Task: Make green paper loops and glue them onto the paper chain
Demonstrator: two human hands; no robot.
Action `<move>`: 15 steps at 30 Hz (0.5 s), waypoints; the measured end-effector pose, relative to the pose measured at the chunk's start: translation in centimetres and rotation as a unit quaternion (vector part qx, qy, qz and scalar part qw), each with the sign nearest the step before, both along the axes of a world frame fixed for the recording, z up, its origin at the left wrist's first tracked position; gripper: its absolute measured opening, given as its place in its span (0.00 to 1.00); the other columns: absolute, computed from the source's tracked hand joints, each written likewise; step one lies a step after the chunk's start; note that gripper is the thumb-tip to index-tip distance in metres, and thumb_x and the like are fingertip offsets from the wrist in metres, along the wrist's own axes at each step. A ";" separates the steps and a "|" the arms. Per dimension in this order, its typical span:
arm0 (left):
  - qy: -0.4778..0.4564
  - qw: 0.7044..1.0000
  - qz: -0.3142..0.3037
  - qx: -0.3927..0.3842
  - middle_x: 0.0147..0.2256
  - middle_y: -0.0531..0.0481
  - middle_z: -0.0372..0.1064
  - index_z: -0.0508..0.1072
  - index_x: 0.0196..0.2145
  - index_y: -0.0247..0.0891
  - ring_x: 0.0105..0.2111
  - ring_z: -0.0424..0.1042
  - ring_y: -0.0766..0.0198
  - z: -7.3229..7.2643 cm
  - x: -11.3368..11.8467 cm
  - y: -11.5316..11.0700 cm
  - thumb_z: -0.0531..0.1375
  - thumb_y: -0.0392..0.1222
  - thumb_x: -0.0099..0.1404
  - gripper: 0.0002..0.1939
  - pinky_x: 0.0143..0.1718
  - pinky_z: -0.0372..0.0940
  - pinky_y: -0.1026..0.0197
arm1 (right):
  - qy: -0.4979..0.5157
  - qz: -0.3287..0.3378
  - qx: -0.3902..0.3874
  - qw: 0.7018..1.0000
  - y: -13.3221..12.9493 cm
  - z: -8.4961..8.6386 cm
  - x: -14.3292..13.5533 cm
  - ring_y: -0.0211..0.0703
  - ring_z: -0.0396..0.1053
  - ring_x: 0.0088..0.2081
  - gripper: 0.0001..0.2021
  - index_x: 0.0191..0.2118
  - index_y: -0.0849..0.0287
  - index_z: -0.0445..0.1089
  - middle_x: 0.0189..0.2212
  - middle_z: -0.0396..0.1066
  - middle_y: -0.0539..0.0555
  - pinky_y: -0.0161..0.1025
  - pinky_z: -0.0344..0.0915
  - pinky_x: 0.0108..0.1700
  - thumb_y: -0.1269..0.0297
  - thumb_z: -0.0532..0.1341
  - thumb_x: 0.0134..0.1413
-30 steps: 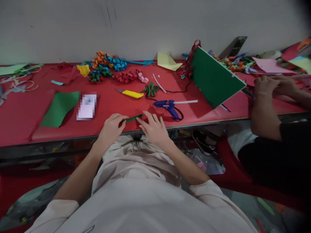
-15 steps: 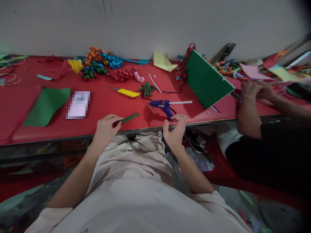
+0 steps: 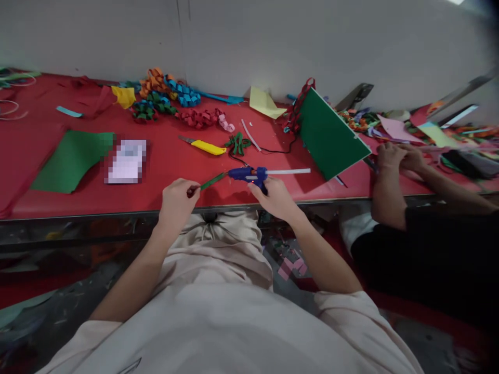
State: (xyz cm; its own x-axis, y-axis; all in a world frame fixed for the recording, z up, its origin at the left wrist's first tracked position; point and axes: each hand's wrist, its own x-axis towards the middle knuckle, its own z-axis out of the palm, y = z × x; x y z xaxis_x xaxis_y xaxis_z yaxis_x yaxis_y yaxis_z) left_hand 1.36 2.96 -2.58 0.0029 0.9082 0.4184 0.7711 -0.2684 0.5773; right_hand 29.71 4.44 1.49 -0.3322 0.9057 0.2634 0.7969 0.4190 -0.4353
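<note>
Between the fingertips of my left hand (image 3: 179,200) is one end of a narrow green paper strip (image 3: 213,181), which points right over the table. My right hand (image 3: 277,196) grips the handle of a blue glue gun (image 3: 247,174), its small red light lit. A white glue stick (image 3: 290,171) juts from the gun's back. The nozzle is at the strip's free end; whether they touch I cannot tell. Just behind them lie a yellow utility knife (image 3: 209,147), blade out, and a cluster of green paper loops (image 3: 237,144). Another glue stick (image 3: 250,135) lies farther back.
A green board (image 3: 331,137) leans at the right, near another person's hands (image 3: 395,156). Green paper (image 3: 74,161) and a blurred white rectangle (image 3: 127,162) lie at left. Coloured paper chains (image 3: 167,98) line the back of the red table (image 3: 163,166). A black cord (image 3: 278,151) trails behind the gun.
My right hand has closed on the glue gun's handle, and the gun has moved slightly left, up to the strip's end. My left hand still holds the strip.
</note>
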 end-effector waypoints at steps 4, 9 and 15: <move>-0.021 1.000 0.000 -0.017 0.34 0.48 0.78 0.81 0.36 0.37 0.31 0.75 0.63 0.1 0.0 0.0 0.63 0.33 0.62 0.06 0.41 0.70 0.61 | -0.091 0.031 -0.018 0.995 -1.4 0.8 -2.6 0.52 0.77 0.40 0.19 0.41 0.61 0.73 0.38 0.80 0.61 0.40 0.60 0.39 0.51 0.53 0.71; -0.030 0.999 0.011 -0.032 0.35 0.48 0.78 0.81 0.36 0.38 0.32 0.75 0.62 0.0 0.1 0.0 0.63 0.34 0.63 0.06 0.41 0.70 0.61 | -0.153 0.027 -0.022 0.988 -0.9 1.2 -4.5 0.52 0.78 0.43 0.21 0.42 0.61 0.73 0.39 0.80 0.61 0.40 0.59 0.38 0.50 0.51 0.72; -0.038 0.999 -0.003 -0.030 0.35 0.47 0.78 0.81 0.37 0.38 0.33 0.75 0.62 -0.1 0.0 -0.1 0.62 0.36 0.64 0.06 0.41 0.71 0.61 | -0.174 0.033 -0.020 0.984 -0.8 1.3 -5.3 0.52 0.78 0.43 0.21 0.42 0.61 0.72 0.39 0.80 0.60 0.40 0.59 0.36 0.50 0.51 0.72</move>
